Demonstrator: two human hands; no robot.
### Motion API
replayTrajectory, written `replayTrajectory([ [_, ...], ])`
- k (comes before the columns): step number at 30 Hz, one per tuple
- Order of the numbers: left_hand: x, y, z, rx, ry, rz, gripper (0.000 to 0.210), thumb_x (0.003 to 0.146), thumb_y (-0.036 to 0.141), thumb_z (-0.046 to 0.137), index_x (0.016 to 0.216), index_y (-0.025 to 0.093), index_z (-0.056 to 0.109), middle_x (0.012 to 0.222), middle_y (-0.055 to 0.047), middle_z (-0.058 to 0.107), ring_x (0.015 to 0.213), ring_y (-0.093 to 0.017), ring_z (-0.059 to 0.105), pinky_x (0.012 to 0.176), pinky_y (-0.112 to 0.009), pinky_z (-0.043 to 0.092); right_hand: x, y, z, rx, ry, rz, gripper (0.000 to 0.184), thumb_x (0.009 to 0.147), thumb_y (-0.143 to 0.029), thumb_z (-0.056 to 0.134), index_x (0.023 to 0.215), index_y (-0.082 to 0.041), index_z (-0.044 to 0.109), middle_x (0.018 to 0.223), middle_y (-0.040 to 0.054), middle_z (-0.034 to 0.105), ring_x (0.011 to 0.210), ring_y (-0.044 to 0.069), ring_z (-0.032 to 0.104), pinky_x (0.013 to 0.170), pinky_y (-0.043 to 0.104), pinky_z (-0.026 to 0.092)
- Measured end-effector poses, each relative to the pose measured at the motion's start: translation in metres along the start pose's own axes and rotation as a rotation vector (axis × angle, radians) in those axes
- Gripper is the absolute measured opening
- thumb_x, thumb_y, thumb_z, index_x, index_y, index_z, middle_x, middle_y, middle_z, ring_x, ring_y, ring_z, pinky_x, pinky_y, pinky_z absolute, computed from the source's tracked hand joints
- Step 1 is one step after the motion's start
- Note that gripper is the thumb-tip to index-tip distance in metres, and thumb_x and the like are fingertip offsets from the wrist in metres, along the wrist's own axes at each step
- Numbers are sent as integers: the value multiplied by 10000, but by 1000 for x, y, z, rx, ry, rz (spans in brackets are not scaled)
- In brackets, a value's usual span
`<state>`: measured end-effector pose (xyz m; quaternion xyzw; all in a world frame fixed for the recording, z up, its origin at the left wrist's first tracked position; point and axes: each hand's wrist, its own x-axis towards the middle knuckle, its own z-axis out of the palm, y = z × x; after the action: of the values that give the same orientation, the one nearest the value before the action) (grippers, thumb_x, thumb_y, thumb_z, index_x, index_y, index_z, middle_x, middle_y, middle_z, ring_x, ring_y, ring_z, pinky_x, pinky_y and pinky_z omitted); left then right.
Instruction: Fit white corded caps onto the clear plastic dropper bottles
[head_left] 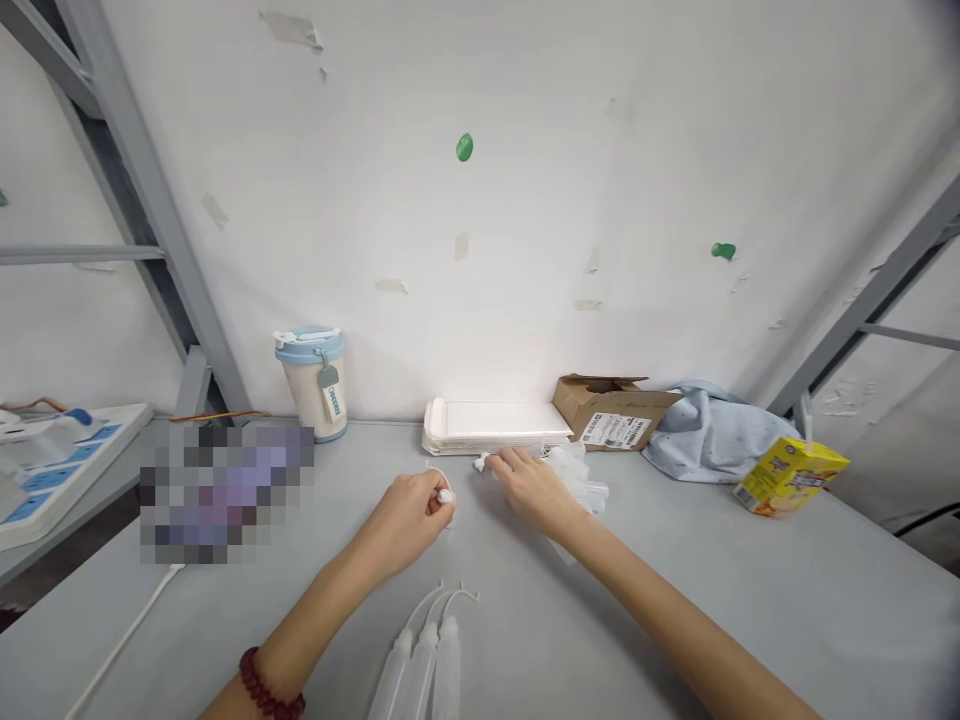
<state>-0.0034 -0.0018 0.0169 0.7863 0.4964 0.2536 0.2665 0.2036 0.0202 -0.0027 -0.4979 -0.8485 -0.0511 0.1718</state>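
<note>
My left hand is closed around a small white cap with a thin curved spout, its fingers pinching at the cap. To its right, my right hand reaches over the table, fingertips pinched at a small white plastic piece. Partly behind that hand and wrist lies a loose pile of clear and white plastic parts. Closer to me, three translucent squeeze bottles with long bent white spouts lie side by side, cut off by the bottom of the view.
A stack of flat white packs and an open cardboard box stand against the wall. Right of them are a light blue cloth and a yellow drink carton. A lidded tumbler and a power strip are at left.
</note>
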Motion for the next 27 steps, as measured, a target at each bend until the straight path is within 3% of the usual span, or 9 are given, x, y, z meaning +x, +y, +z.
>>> replayTrajectory([
  [3, -1, -1, 1, -1, 0, 8, 150, 772, 283, 417, 672, 198, 490, 629, 9, 592, 588, -159, 534, 552, -247, 370, -6, 20, -12, 180, 133, 127, 323, 791, -94, 447, 1095, -190, 501, 1031, 86, 570, 827, 180, 557, 662, 283, 463],
  [6, 0, -2, 1, -5, -5, -2, 144, 772, 287, 419, 676, 201, 483, 627, 14, 587, 582, -156, 526, 551, -245, 369, -16, 49, -28, 348, 280, 283, 216, 830, -233, 431, 1017, -175, 521, 1024, 94, 587, 821, 177, 583, 651, 287, 484],
  [11, 1, -4, 3, 13, -7, -10, 150, 773, 289, 413, 682, 203, 494, 635, 13, 588, 589, -157, 528, 556, -246, 373, -32, 86, -41, 498, 327, 393, 224, 783, -354, 503, 891, -167, 564, 732, 40, 656, 677, 180, 625, 597, 287, 492],
  [16, 1, -4, 3, 28, -10, -6, 149, 770, 287, 409, 718, 199, 519, 658, 0, 602, 604, -168, 545, 559, -251, 383, -34, 98, -33, 485, 375, 436, 218, 726, -364, 558, 818, -175, 613, 800, 56, 674, 752, 199, 627, 661, 315, 495],
  [20, 0, -1, 3, 29, -16, 0, 156, 773, 280, 406, 717, 196, 524, 669, -8, 614, 609, -171, 553, 558, -252, 385, -35, 93, -37, 401, 432, 425, 172, 735, -330, 557, 811, -194, 631, 879, 69, 665, 863, 247, 594, 747, 391, 469],
  [23, -1, 4, 3, 21, 1, 20, 151, 774, 270, 423, 697, 191, 527, 637, 1, 598, 593, -162, 538, 557, -252, 382, -38, 70, -44, 349, 507, 367, 167, 783, -309, 517, 864, -196, 609, 939, 90, 634, 975, 266, 538, 807, 412, 442],
  [25, -2, 9, 2, -28, 12, 24, 150, 773, 274, 450, 687, 186, 535, 633, 6, 588, 583, -150, 525, 550, -246, 382, -39, 44, -46, 307, 530, 249, 155, 827, -295, 486, 886, -196, 590, 920, 88, 623, 899, 235, 563, 770, 372, 464],
  [27, -4, 16, 1, -156, -3, 11, 146, 770, 290, 486, 699, 178, 547, 653, 8, 580, 582, -138, 523, 539, -235, 393, -41, 15, -43, 337, 419, 86, 148, 858, -283, 470, 925, -198, 570, 863, 71, 624, 800, 197, 583, 705, 322, 484],
])
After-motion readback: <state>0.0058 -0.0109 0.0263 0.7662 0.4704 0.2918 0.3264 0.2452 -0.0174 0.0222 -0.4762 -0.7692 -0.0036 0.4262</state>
